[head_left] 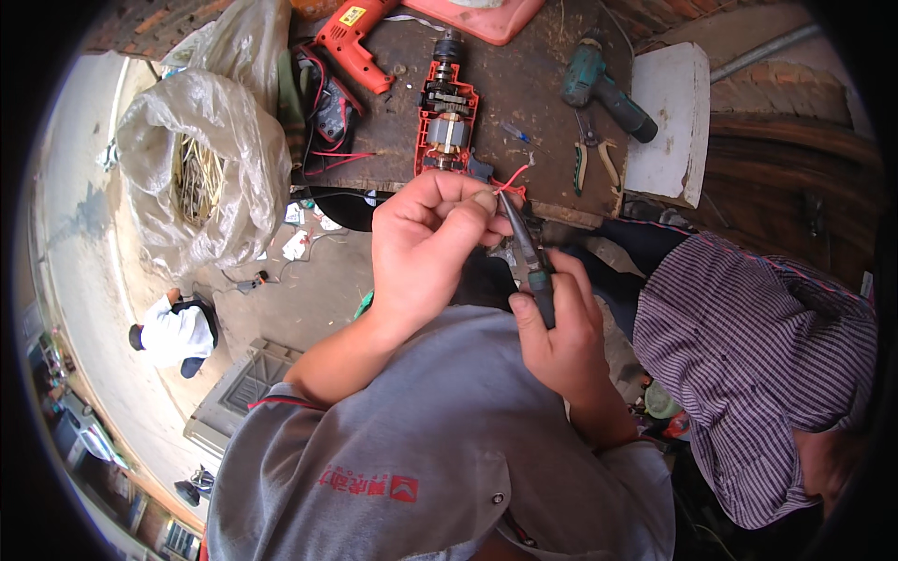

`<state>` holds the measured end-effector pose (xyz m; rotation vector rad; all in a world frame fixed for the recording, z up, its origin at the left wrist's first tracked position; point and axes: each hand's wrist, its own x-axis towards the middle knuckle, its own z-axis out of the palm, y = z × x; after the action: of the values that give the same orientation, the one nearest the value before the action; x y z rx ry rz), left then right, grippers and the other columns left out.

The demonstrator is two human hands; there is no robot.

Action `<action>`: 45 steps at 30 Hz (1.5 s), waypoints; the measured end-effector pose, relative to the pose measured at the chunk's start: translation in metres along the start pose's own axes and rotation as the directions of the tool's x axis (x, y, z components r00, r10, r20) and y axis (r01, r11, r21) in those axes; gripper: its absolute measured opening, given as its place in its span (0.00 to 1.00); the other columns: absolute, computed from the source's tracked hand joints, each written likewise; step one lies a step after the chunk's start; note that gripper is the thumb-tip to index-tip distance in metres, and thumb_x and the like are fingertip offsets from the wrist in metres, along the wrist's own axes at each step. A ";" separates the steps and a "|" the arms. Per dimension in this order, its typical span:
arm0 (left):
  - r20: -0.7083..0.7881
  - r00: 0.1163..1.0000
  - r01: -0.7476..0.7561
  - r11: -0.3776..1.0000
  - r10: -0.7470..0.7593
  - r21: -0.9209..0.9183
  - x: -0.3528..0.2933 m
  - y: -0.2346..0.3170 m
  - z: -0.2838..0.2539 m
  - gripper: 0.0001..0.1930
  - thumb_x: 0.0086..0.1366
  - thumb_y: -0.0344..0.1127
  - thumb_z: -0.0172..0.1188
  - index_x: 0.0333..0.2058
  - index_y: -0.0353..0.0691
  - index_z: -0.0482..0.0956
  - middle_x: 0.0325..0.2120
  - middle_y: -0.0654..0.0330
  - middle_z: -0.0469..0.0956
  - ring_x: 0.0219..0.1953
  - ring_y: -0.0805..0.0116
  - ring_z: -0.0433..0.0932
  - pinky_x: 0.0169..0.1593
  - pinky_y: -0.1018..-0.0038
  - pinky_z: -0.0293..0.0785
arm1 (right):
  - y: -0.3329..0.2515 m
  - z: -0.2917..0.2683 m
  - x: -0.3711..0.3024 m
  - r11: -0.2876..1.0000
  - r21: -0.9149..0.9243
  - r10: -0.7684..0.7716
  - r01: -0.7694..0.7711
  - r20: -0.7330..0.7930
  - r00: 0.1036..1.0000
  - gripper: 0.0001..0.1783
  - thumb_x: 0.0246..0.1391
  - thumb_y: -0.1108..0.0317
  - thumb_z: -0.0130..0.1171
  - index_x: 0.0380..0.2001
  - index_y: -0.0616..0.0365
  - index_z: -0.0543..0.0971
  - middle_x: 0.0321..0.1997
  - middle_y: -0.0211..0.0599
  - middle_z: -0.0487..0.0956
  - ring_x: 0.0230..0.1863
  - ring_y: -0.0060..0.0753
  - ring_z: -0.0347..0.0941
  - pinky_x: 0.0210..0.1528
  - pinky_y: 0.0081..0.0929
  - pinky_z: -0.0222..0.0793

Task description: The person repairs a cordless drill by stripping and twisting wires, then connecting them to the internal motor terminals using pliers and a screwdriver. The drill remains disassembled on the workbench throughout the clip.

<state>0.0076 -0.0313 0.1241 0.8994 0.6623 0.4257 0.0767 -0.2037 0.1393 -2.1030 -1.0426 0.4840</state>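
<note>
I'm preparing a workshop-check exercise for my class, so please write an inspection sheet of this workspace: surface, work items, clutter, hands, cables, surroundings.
Surface: brown tabletop, worn and stained.
Work items: opened red power tool, inner parts exposed; red wire; long-nosed pliers.
Clutter: teal cordless drill, pale-handled pliers and red drill-shaped body on the tabletop.
Hands: left hand pinches the red wire; right hand grips the long-nosed pliers, tips at the wire, contact unclear.
Cables: red leads at the tabletop's left side.
Surroundings: person in a checked shirt at right; person in a white shirt farther off, left; plastic bag left of the tabletop.
</note>
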 end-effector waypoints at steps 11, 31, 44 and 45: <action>0.376 0.874 0.455 0.792 -0.309 -0.407 0.010 0.010 -0.018 0.05 0.69 0.29 0.55 0.38 0.34 0.78 0.24 0.62 0.73 0.20 0.72 0.74 0.25 0.76 0.74 | 0.047 -0.031 0.011 0.968 -0.008 -0.250 0.250 -0.069 0.966 0.14 0.49 0.75 0.69 0.37 0.70 0.77 0.54 0.55 0.75 0.49 0.54 0.76 0.52 0.41 0.73; 0.531 0.775 0.569 0.743 -0.342 -0.352 0.011 0.015 -0.018 0.02 0.68 0.27 0.56 0.36 0.35 0.75 0.22 0.62 0.71 0.16 0.70 0.69 0.19 0.76 0.60 | 0.040 -0.042 0.031 0.895 -0.149 -0.436 0.422 -0.078 0.897 0.15 0.40 0.77 0.70 0.31 0.66 0.76 0.48 0.51 0.77 0.45 0.53 0.76 0.46 0.42 0.75; 0.546 0.780 0.528 0.790 -0.306 -0.311 0.011 0.015 -0.021 0.03 0.66 0.24 0.58 0.38 0.33 0.78 0.23 0.62 0.73 0.17 0.72 0.71 0.20 0.77 0.64 | 0.039 -0.053 0.028 0.870 -0.230 -0.454 0.435 -0.037 0.890 0.18 0.31 0.79 0.72 0.28 0.64 0.74 0.48 0.48 0.76 0.45 0.52 0.76 0.42 0.41 0.76; 0.541 0.782 0.526 0.794 -0.310 -0.306 0.011 0.015 -0.020 0.03 0.66 0.24 0.58 0.38 0.33 0.78 0.23 0.62 0.74 0.17 0.72 0.71 0.20 0.77 0.64 | 0.039 -0.053 0.028 0.867 -0.230 -0.461 0.442 -0.034 0.887 0.19 0.31 0.79 0.72 0.28 0.64 0.74 0.48 0.48 0.75 0.45 0.52 0.76 0.41 0.41 0.76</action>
<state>0.0004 -0.0045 0.1239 0.3583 0.2813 -0.0711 0.1467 -0.2207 0.1450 -1.9454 -1.5383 0.0432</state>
